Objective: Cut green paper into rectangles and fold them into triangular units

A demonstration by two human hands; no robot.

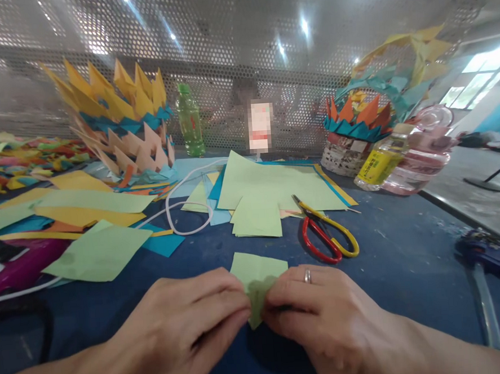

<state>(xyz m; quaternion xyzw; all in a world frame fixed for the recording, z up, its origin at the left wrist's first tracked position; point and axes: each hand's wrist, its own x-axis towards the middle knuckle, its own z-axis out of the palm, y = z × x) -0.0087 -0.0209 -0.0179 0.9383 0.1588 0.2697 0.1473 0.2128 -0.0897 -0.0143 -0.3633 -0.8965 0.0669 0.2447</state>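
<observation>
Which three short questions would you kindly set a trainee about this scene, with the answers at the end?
1. Fill in: The left hand and right hand hold a small paper sheet coloured pale ____.
2. Multiple choice: Which hand wears the ring? A) left; B) right; C) both.
3. True or false: The scissors on the table have one red handle and one yellow handle.

Key: 1. green; 2. B; 3. true.
</observation>
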